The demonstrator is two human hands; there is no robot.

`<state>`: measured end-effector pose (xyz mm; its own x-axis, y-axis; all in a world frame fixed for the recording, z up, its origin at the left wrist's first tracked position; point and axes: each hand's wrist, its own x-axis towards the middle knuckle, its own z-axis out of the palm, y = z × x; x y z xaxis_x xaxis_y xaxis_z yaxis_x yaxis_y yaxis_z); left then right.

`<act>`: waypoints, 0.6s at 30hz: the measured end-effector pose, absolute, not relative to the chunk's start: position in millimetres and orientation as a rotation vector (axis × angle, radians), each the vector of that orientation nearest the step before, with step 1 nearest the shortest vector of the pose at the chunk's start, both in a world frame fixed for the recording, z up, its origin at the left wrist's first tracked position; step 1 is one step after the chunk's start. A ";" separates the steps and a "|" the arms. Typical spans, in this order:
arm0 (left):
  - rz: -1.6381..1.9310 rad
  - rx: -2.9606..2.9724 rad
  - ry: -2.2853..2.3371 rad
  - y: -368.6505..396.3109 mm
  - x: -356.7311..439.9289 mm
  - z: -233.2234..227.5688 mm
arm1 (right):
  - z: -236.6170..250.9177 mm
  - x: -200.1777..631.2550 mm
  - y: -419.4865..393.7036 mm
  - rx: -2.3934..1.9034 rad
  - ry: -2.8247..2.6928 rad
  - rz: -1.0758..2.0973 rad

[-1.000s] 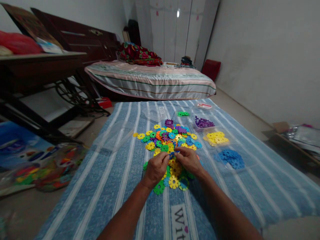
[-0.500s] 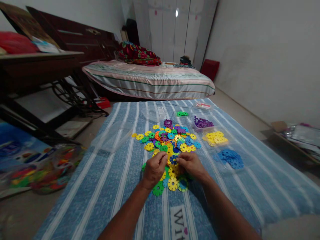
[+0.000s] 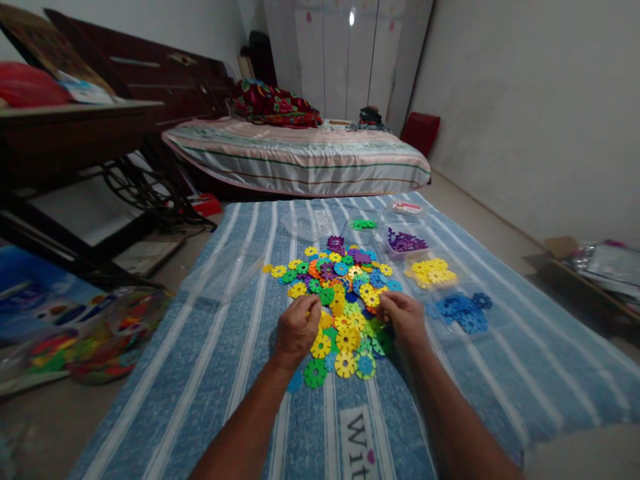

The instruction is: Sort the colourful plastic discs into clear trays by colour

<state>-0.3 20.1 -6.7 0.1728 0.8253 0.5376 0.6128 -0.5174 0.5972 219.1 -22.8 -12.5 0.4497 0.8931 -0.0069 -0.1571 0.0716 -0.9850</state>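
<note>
Your hands have split apart. A second ago both were pinched together over one blue disc at the middle of the pile; now they sit on opposite edges of it, and that blue disc is no longer between your fingers. My read: the blue piece is released and you're onto the next pick.

Left hand (image 3: 296, 328): fingers curled shut at the left rim of the mixed disc pile (image 3: 340, 300), knuckles up. Can't tell whether anything is inside the fist.

Right hand (image 3: 403, 319): fingers bent down onto the right edge of the pile, fingertips touching discs there. Can't tell whether it actually grips one or just rests.

The pile lies on the striped blue mat (image 3: 225, 373) on the floor, dead centre ahead of you. Discs lie flat, faces up; they're round, so no single-piece long axis. The pile as a whole runs longest away from you, near end by your wrists, far end toward the bed (image 3: 300, 157).

Sorted groups lie to the right of the pile: blue discs (image 3: 463, 312) just beside your right hand, yellow discs (image 3: 431, 273) beyond them, purple pieces (image 3: 404, 241) farther on, and a small green group (image 3: 364, 225) at the far end.
</note>
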 end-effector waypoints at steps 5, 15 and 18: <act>1.230 2.189 1.458 24.2 -5.4 -7.1 | -16.8 213.7 -25.4 -1.396 -1.027 0.752; 1.225 1.833 1.713 33.3 -18.0 -6.9 | -15.6 184.4 -44.6 -1.219 -1.813 0.278; 1.216 1.817 1.715 31.6 -16.8 -6.1 | -9.8 167.7 -50.4 -1.046 -2.127 0.246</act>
